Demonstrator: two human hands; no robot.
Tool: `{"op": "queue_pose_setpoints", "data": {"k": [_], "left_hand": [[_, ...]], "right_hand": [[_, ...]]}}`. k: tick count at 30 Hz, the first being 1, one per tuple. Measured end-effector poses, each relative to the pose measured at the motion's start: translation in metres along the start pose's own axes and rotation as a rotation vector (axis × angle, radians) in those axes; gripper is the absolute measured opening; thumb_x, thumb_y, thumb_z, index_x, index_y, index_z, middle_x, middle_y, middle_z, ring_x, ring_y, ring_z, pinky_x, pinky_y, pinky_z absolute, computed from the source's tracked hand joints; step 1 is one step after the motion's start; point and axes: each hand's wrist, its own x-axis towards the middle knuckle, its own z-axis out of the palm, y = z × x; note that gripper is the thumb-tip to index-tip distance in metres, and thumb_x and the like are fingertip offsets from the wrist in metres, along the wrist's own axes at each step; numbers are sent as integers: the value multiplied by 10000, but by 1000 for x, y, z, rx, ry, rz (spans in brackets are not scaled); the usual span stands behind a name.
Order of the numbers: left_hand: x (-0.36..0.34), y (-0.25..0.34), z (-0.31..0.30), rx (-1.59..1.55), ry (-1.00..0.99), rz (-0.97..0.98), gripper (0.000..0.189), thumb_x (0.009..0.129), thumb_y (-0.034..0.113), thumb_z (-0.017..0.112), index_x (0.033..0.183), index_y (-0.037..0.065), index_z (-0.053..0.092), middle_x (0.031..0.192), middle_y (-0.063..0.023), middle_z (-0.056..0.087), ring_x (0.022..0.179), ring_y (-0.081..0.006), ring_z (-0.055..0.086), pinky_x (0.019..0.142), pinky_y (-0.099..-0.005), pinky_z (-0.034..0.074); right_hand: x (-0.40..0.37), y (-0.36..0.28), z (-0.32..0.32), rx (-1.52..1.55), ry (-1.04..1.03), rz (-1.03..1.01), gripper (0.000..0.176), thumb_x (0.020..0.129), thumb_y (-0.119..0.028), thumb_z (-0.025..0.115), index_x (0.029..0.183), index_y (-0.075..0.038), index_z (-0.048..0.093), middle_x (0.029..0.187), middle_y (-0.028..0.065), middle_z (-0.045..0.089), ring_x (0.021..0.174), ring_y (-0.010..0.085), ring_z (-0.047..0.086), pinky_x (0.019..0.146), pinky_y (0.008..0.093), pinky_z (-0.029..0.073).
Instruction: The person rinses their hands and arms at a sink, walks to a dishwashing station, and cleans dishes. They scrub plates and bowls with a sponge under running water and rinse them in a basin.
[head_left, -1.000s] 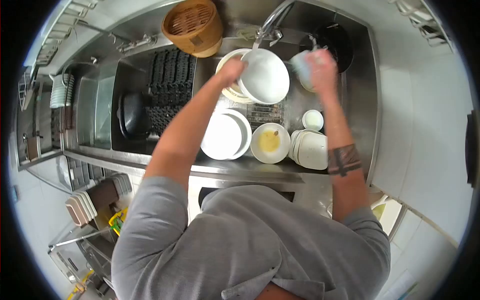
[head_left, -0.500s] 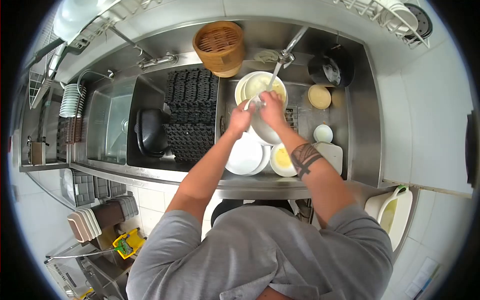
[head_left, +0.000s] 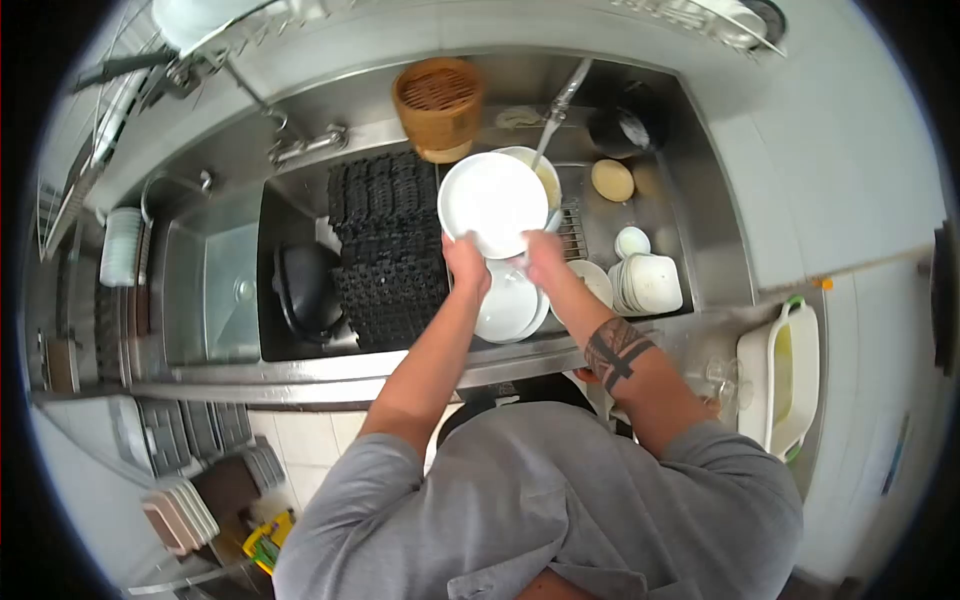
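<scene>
"Since we go left to right, what's first?"

"Black tub (head_left: 305,290) in the sink basin, black mats (head_left: 390,200) just beside it. Then bamboo steamer (head_left: 437,105), behind."

"Hands?"

"Left hand (head_left: 467,265) next: fingers and thumb closed on the near-left rim of the white bowl (head_left: 493,200)."

"Where's that bowl?"

"Between both hands, raised over the sink, hiding part of another bowl (head_left: 548,177) under the tap. White dishes (head_left: 508,305) sit below it, nearer the body."

"Right hand?"

"Right hand (head_left: 543,258) is at the near-right rim, blurred. Can't tell whether it pinches or only presses."

"Rest?"

"Tap (head_left: 556,115), upper middle. Round tan piece (head_left: 612,180) farther right, near a dark pan (head_left: 628,130). Below those, a small white dish (head_left: 632,241) just beside a stack of squarish white dishes (head_left: 652,285). Next."
</scene>
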Motion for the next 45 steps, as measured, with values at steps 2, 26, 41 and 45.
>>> {"op": "queue_pose_setpoints", "data": {"k": [2, 26, 41, 45], "left_hand": [[-10, 9, -6, -70, -95, -206, 440, 981, 27, 496, 1421, 23, 477, 1323, -160, 593, 1199, -309, 607, 1049, -456, 482], [28, -112, 99, 1550, -375, 126, 749, 933, 657, 547, 932, -67, 737, 882, -290, 712, 934, -461, 700, 873, -473, 525], [28, -128, 130, 391, -244, -359, 453, 949, -4, 565, 1397, -17, 494, 1165, -174, 654, 995, -268, 671, 867, -413, 582], [7, -189, 81, 166, -41, -502, 409, 966, 28, 566, 1371, 12, 519, 1130, -165, 658, 1016, -275, 668, 888, -425, 579]], "right_hand": [[-2, -8, -12, 134, -12, 68, 335, 775, 6, 696, 1096, 81, 631, 946, 151, 674, 870, 286, 672, 782, 398, 565], [123, -17, -122, 462, -623, 97, 497, 970, -353, 645, 1354, -45, 579, 1235, 102, 667, 1049, 214, 672, 904, 398, 555], [123, -80, -173, -160, 462, -245, 421, 776, 26, 632, 1190, 9, 562, 1048, 123, 641, 895, 267, 667, 732, 386, 566], [83, -39, -197, -158, 66, 101, 406, 796, 15, 630, 1194, 23, 546, 1089, 140, 621, 934, 308, 662, 712, 414, 598]]}}
